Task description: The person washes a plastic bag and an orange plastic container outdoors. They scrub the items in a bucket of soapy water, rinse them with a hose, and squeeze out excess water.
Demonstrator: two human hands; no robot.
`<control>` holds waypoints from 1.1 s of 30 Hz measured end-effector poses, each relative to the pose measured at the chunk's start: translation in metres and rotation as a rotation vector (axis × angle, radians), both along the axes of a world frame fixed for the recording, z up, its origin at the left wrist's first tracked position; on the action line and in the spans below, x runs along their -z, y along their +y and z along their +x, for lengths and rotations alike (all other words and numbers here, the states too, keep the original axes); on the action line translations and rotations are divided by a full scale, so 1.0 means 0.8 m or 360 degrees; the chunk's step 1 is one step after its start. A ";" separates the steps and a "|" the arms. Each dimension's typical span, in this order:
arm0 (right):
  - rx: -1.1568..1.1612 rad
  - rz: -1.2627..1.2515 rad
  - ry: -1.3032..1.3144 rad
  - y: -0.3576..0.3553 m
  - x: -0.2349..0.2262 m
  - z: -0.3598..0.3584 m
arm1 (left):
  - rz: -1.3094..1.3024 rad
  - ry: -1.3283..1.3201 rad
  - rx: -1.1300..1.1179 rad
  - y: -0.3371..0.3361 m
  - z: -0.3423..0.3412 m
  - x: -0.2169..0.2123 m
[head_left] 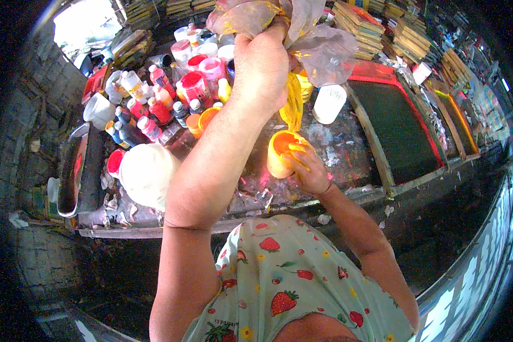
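Note:
My left hand (266,62) is raised high over the table, closed around a gathered piece of sheer mesh cloth (325,60). Pale folds of it flare out above the fist, and a yellow, paint-soaked end (292,105) hangs below. Under that end stands an orange-yellow paint cup (278,162), its inside coated with orange paint. My right hand (312,171) grips the cup's right side, its fingers smeared yellow and hooked over the rim. Just behind, a white bottle (329,104) stands to the right, and a yellow container (304,88) is partly hidden by the cloth.
Paint bottles (161,111) and open tubs, among them a red one (194,85), crowd the table's left half. A large white tub (148,175) sits near the front edge. Framed screens (390,125) lie at right. Stacked wooden frames (359,28) stand behind.

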State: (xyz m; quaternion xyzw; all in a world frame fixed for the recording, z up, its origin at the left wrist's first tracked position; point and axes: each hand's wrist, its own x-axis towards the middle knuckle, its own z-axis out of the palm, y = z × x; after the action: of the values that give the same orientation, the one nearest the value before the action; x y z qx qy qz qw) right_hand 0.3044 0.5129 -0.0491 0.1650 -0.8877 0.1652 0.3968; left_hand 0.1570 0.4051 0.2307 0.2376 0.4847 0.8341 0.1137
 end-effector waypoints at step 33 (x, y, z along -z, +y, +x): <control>0.0070 -0.0847 -0.0229 -0.010 -0.131 -0.115 | 0.0394 -0.0379 -0.0137 -0.008 0.035 0.069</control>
State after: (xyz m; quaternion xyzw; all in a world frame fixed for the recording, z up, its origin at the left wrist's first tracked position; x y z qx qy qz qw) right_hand 0.2120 0.5047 0.0560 0.0233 -0.8424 0.3953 0.3656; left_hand 0.1854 0.3989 0.1754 0.1284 0.3711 0.9138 0.1041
